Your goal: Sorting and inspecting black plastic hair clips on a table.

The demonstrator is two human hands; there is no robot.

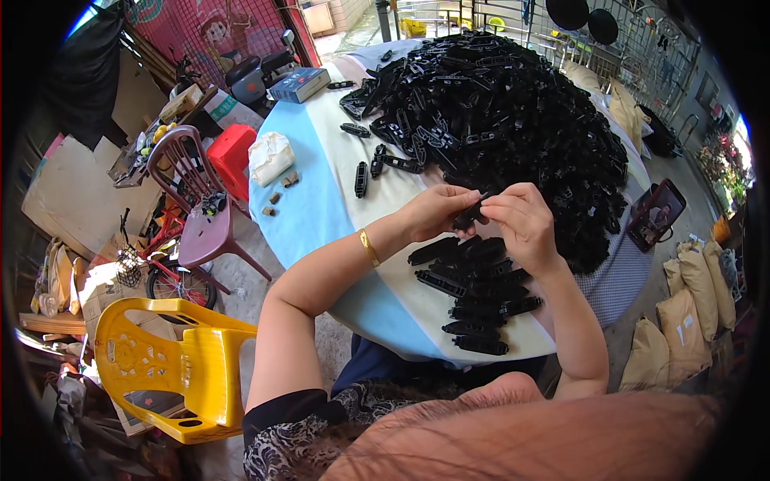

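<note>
Blue box [298, 84]: flat, rectangular, at far left rim of table.
Phone screen [657, 214]: lit, dark-framed, tilted at right table edge.
Tan sacks [682, 321]: bulging, stacked on floor at right.
Pink poster [212, 32]: cartoon figure, behind wire grid, far left.

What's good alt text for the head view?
Both hands, left hand and right hand, pinch one small black plastic clip above a round table. A huge heap of black clips lies behind, a smaller stack in front.

Both hands [481, 215] together, fingertips pinched
</note>
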